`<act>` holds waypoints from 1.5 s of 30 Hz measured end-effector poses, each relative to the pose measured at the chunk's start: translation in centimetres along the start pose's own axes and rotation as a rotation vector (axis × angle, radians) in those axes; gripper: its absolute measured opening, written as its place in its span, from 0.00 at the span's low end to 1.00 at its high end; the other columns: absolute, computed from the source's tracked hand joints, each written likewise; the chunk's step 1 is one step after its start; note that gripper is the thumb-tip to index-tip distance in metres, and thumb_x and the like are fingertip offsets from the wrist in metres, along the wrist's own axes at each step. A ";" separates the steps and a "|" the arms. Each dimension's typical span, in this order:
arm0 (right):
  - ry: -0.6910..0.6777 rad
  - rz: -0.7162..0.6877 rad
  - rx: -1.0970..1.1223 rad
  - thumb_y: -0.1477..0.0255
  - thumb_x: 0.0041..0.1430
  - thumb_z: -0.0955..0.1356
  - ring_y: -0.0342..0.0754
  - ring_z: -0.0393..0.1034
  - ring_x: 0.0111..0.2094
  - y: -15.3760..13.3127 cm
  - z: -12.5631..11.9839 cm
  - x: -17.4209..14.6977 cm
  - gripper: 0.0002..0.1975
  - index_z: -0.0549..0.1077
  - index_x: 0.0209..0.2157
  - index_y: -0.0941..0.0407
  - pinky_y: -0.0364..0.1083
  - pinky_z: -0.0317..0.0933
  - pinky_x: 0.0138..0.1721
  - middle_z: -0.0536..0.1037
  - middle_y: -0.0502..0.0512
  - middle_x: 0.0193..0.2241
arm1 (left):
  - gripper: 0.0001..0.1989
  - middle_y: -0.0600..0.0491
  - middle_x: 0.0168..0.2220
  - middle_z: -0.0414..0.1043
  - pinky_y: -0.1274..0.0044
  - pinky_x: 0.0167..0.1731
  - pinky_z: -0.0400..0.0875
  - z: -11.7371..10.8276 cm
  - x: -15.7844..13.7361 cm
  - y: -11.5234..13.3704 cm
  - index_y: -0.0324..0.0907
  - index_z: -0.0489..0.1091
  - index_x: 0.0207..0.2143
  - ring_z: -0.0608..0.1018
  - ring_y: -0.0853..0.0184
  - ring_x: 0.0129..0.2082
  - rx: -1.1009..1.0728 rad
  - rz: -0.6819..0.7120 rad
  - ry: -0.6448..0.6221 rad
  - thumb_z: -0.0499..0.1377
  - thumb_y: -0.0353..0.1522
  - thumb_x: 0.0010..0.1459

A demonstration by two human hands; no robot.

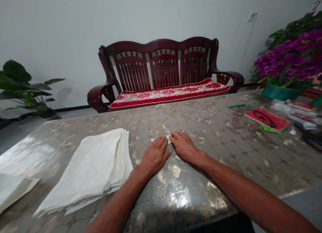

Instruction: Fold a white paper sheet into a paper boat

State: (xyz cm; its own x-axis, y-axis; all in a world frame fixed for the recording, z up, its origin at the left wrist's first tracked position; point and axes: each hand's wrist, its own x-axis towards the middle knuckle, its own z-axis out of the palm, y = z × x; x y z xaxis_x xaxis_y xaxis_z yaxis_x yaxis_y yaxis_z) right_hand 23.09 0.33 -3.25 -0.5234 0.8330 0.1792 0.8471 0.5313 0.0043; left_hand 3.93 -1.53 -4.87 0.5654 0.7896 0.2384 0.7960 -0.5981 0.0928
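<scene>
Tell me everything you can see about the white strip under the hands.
The white strip looks like paper, narrow and plain, lying roughly crosswise on the patterned tabletop. The left hand and right hand rest on it, hiding much of it; bits show between them and beyond the left one. Whether it is folded can't be told.

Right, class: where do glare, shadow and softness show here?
Head view: white glare on the shiny grey-brown patterned tabletop, at its near middle and far left; head view: a faint shadow on the pale plain wall beside the leafy green plant; head view: bunched purple flowers look soft.
</scene>
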 end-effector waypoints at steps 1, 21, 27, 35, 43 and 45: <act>-0.001 -0.003 0.007 0.76 0.68 0.61 0.55 0.65 0.48 0.2 0.0 -0.1 0.14 0.73 0.50 0.57 0.51 0.58 0.49 0.74 0.62 0.51 | 0.28 0.38 0.66 0.62 0.59 0.64 0.62 -0.1 -0.2 0.1 0.34 0.60 0.65 0.65 0.52 0.67 0.002 -0.002 -0.010 0.49 0.43 0.70; 0.014 -0.002 0.100 0.60 0.71 0.60 0.58 0.60 0.64 1.2 -0.4 -2.5 0.24 0.69 0.61 0.57 0.60 0.45 0.66 0.67 0.63 0.64 | 0.26 0.43 0.67 0.62 0.58 0.64 0.61 0.1 -0.9 0.4 0.39 0.61 0.65 0.63 0.51 0.67 0.084 -0.030 0.014 0.46 0.42 0.71; -0.005 0.011 0.108 0.59 0.71 0.60 0.57 0.57 0.66 1.8 -0.3 -2.7 0.26 0.67 0.62 0.58 0.59 0.46 0.67 0.66 0.65 0.64 | 0.30 0.38 0.67 0.60 0.58 0.64 0.61 0.2 -1.7 -0.1 0.33 0.60 0.65 0.62 0.51 0.68 0.073 -0.105 0.022 0.47 0.45 0.70; -0.003 0.079 0.096 0.61 0.72 0.59 0.56 0.63 0.62 1.9 -0.7 -2.4 0.22 0.72 0.56 0.60 0.58 0.50 0.65 0.71 0.65 0.61 | 0.27 0.40 0.66 0.62 0.57 0.65 0.60 -0.2 -1.7 -0.6 0.37 0.63 0.64 0.63 0.52 0.67 0.057 -0.140 0.023 0.46 0.44 0.71; 0.051 0.118 0.025 0.66 0.71 0.60 0.56 0.69 0.55 1.9 -0.3 -0.6 0.17 0.74 0.51 0.59 0.53 0.59 0.57 0.74 0.65 0.56 | 0.27 0.38 0.65 0.63 0.58 0.64 0.60 0.2 0.4 -1.2 0.34 0.62 0.63 0.63 0.51 0.67 0.034 -0.213 0.037 0.46 0.43 0.71; 0.046 0.125 0.029 0.67 0.72 0.59 0.55 0.70 0.55 2.2 -0.3 0.2 0.17 0.75 0.50 0.59 0.52 0.60 0.56 0.74 0.65 0.56 | 0.25 0.38 0.64 0.64 0.58 0.63 0.61 0.3 1.1 -1.5 0.34 0.63 0.61 0.64 0.51 0.66 0.029 -0.225 0.051 0.46 0.41 0.71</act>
State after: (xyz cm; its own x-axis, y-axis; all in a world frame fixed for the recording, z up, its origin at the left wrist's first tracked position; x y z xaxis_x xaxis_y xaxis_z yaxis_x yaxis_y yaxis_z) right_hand 24.85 1.67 -2.95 -0.4084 0.8855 0.2217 0.9023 0.4284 -0.0488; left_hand 3.42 0.24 -5.02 0.3616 0.8943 0.2635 0.9073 -0.4026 0.1215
